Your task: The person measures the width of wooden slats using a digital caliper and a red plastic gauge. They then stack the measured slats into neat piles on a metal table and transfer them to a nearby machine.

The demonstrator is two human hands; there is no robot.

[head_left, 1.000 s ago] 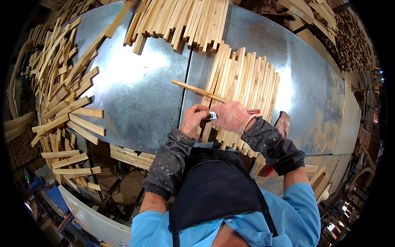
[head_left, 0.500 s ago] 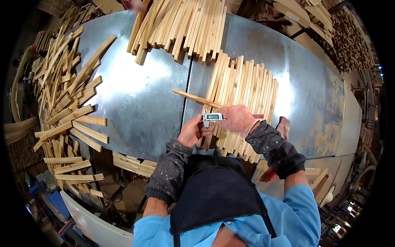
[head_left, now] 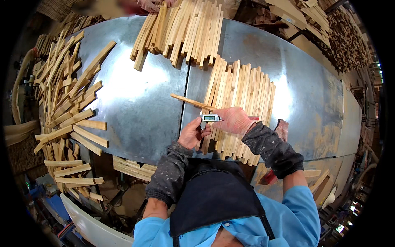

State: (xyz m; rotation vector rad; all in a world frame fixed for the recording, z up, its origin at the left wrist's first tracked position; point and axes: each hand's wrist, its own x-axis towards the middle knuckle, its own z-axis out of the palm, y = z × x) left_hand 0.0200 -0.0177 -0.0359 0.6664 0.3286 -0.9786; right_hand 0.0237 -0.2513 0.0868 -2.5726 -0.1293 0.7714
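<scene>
Bare, with its fingers curled, my left hand (head_left: 191, 133) grips a digital caliper (head_left: 211, 118) by its jaw end. My right hand (head_left: 232, 118), in a pinkish knit glove, is closed on a thin wooden strip (head_left: 189, 101) that sticks out to the left above the caliper. The gloved hand covers the strip's near end and the caliper's right part, so I cannot tell how they meet. Both hands are over a row of wooden strips (head_left: 242, 90) laid side by side on the metal table (head_left: 304, 103).
Another person's gloved hand (head_left: 150, 5) touches a second stack of strips (head_left: 187, 33) at the far edge. A loose heap of wooden pieces (head_left: 66, 94) lies at the left. A spare glove (head_left: 282, 129) rests beyond my right forearm, near a red object (head_left: 269, 177).
The strip and my right hand have shifted slightly left and nearer. The other person's gloved hand has come into view on the far stack. My left hand keeps its grip on the caliper.
</scene>
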